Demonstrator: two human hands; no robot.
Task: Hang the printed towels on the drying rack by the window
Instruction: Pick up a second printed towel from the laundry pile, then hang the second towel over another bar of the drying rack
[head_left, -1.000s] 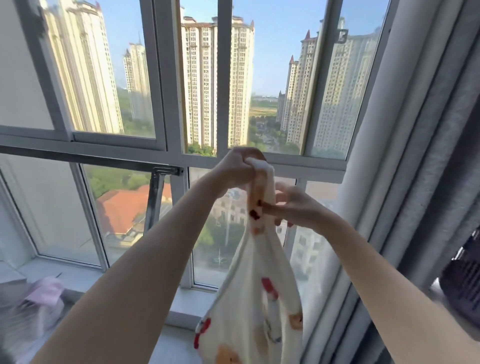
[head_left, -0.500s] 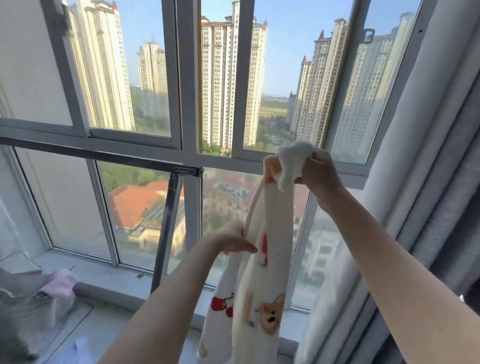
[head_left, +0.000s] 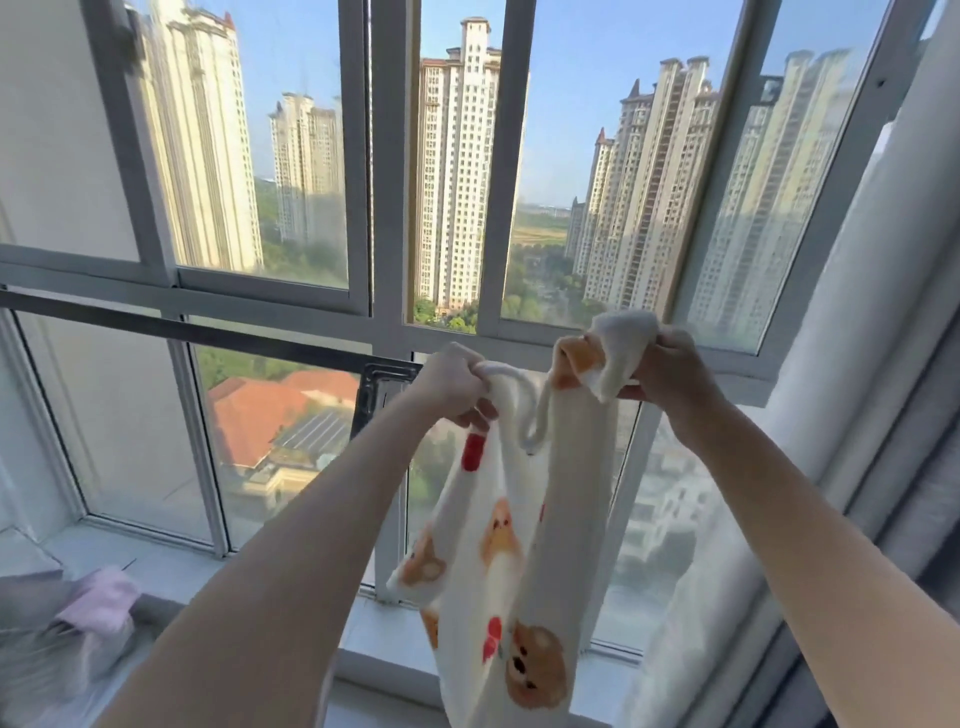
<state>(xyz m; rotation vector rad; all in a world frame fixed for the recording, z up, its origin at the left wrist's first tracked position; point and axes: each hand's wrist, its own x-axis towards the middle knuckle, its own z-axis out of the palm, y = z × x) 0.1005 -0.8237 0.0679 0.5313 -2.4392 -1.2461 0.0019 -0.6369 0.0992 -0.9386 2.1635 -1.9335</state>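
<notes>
Towel (head_left: 511, 540), bear print, held up bunched along its top edge. Left hand (head_left: 457, 384) and right hand (head_left: 670, 366) each grip closed on a corner, apart, likely to spread it for the rack bar (head_left: 197, 332) at left.

Open air above the dark rack bar (head_left: 182, 332) along its whole left stretch — nothing draped there. Window frame (head_left: 387, 208) close behind, blocking any reach past. Curtain (head_left: 857, 364) crowding the right side. Low left, a pink cloth (head_left: 101, 603) heaped on the sill (head_left: 171, 566) — no passage there.
</notes>
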